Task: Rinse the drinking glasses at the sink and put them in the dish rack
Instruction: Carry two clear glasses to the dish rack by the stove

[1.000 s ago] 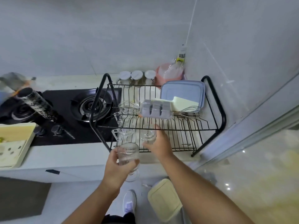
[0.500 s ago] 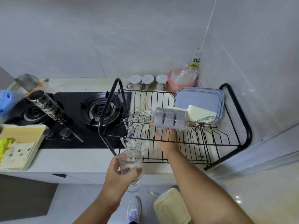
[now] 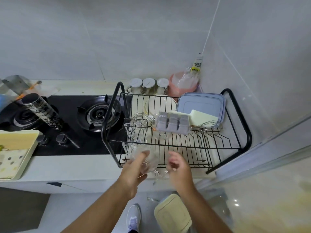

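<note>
The black wire dish rack [image 3: 242, 148] stands on the counter by the right wall. At its front edge my left hand [image 3: 133, 172] is shut on a clear ribbed stemmed glass [image 3: 152, 163], which is tilted and blurred, its foot toward my right hand. My right hand [image 3: 180, 167] hovers just right of the glass with fingers apart; whether it touches the foot I cannot tell. Other clear glasses [image 3: 134, 142] sit in the rack's lower level at the left, behind the wires.
On the rack's top tier lie two whisks [image 3: 143, 121], a grey ice tray [image 3: 173, 123], blue lids [image 3: 202, 105] and a plate [image 3: 159, 105]. A gas stove [image 3: 99, 113] and a patterned flask [image 3: 42, 110] are at the left. A cream bin [image 3: 171, 216] stands on the floor.
My right hand has come back out of the rack's lower level to its front edge, empty. My left hand has brought the ribbed glass up and right, to the rack's front.
</note>
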